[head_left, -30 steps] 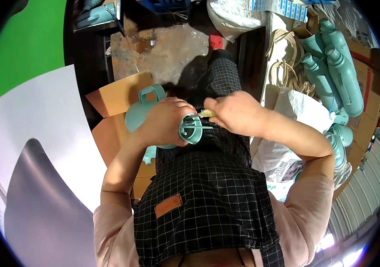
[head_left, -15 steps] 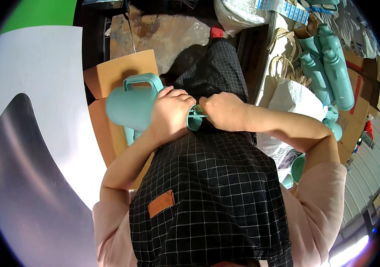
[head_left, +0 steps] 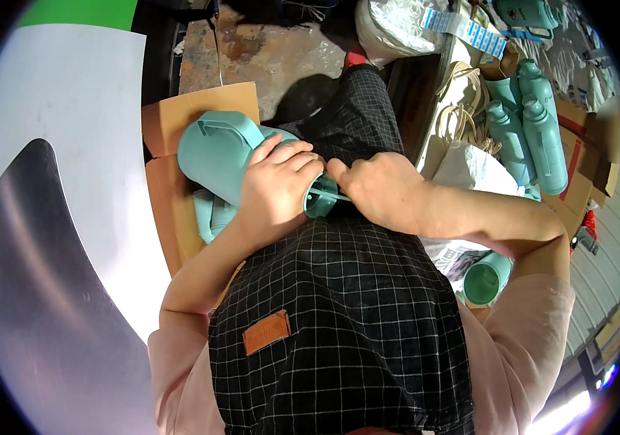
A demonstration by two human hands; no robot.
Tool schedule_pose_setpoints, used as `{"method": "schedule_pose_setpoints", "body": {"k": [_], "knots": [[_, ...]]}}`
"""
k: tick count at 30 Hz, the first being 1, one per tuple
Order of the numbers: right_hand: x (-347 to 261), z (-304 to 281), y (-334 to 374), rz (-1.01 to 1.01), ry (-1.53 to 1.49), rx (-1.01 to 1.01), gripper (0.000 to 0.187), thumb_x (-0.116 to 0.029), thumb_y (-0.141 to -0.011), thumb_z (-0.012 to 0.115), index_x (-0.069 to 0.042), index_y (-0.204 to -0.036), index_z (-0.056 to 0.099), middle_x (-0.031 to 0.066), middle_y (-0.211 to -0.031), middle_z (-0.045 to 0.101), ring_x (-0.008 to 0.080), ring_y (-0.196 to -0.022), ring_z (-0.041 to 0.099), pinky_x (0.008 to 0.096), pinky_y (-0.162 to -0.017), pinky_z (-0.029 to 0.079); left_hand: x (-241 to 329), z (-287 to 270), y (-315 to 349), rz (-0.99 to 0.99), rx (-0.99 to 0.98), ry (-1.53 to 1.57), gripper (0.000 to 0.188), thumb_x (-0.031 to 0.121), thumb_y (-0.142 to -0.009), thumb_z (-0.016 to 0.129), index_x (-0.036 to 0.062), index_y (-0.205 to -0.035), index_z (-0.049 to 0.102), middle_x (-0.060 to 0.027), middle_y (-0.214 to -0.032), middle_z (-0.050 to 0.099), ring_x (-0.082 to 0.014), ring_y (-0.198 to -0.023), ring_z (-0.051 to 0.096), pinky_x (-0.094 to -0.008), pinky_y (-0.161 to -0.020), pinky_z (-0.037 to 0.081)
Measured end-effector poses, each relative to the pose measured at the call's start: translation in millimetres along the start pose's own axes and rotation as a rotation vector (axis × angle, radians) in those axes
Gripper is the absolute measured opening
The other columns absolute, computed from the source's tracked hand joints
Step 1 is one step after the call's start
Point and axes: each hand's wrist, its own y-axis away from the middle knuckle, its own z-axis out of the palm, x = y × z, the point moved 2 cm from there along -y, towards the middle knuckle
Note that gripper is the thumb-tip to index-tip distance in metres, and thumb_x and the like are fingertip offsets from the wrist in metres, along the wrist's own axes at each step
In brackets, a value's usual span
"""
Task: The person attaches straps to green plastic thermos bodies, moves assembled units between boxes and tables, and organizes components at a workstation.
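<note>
A teal jug (head_left: 212,156) with a loop handle lies on its side across my lap, its open mouth toward the right. My left hand (head_left: 277,181) is wrapped over its neck end, fingers on top. At the mouth, my right hand (head_left: 390,192) is closed in a fist, with the thumb toward the rim. A thin teal strip (head_left: 333,195) runs from the jug's opening into that fist; its far end is hidden by the fingers. Below the jug, another teal piece with a handle (head_left: 208,217) sits in the open cardboard box (head_left: 165,210).
Several teal bottles (head_left: 544,148) stand at the right, near coiled cream cord (head_left: 462,109) and a white sack (head_left: 473,170). An open teal cup (head_left: 482,283) lies by my right elbow. At the left is a white panel (head_left: 100,145) with a dark, shiny curved shape.
My right hand has moved slightly right and down, and the strip slants more. The jug has tilted a little, its closed end rising. My view has shifted slightly.
</note>
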Motion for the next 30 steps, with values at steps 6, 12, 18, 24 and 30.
{"method": "schedule_pose_setpoints", "body": {"k": [6,12,18,24,30], "knots": [[-5.4,-2.0,12.7,0.015,0.105,0.104,0.024,-0.007,-0.082,0.059,-0.001,-0.105,0.055,0.0121,-0.067,0.065,0.0260,-0.057,0.068,0.0362,-0.047,0.052,9.7,-4.7,-3.2,0.009,0.040,-0.014,0.026,0.004,-0.071,0.063,0.0068,-0.096,0.070,-0.0027,-0.103,0.071,-0.0217,-0.113,0.063,-0.0493,-0.107,0.040],[-12.5,-5.8,25.0,0.028,0.207,0.199,0.025,-0.010,-0.084,0.058,-0.003,-0.108,0.059,0.0084,-0.065,0.063,0.0215,-0.054,0.066,0.0330,-0.045,0.051,18.8,0.1,-3.0,0.017,0.098,-0.067,0.020,0.009,-0.076,0.062,0.0084,-0.095,0.070,-0.0011,-0.104,0.071,-0.0195,-0.114,0.062,-0.0483,-0.107,0.040],[-17.6,-2.6,37.4,0.085,0.267,0.252,0.026,-0.010,-0.085,0.058,-0.004,-0.111,0.060,0.0067,-0.066,0.062,0.0192,-0.053,0.065,0.0309,-0.043,0.049,27.7,4.1,-3.4,0.013,0.137,-0.123,0.020,0.010,-0.077,0.065,0.0144,-0.094,0.071,0.0060,-0.105,0.071,-0.0139,-0.115,0.062,-0.0433,-0.107,0.039],[-23.9,0.1,49.5,0.131,0.302,0.301,0.028,-0.010,-0.085,0.058,-0.005,-0.112,0.059,0.0053,-0.065,0.060,0.0178,-0.049,0.062,0.0305,-0.042,0.048,35.3,6.2,-2.6,0.023,0.138,-0.131,0.021,0.011,-0.077,0.065,0.0151,-0.096,0.072,0.0068,-0.106,0.071,-0.0132,-0.116,0.061,-0.0421,-0.109,0.037],[-24.4,5.6,51.5,0.179,0.235,0.267,0.026,-0.009,-0.085,0.057,-0.004,-0.110,0.056,0.0064,-0.061,0.061,0.0201,-0.050,0.064,0.0327,-0.043,0.049,30.0,7.8,0.9,0.017,0.152,-0.140,0.023,0.013,-0.076,0.064,0.0147,-0.098,0.072,0.0052,-0.106,0.071,-0.0135,-0.116,0.061,-0.0419,-0.109,0.037]]}}
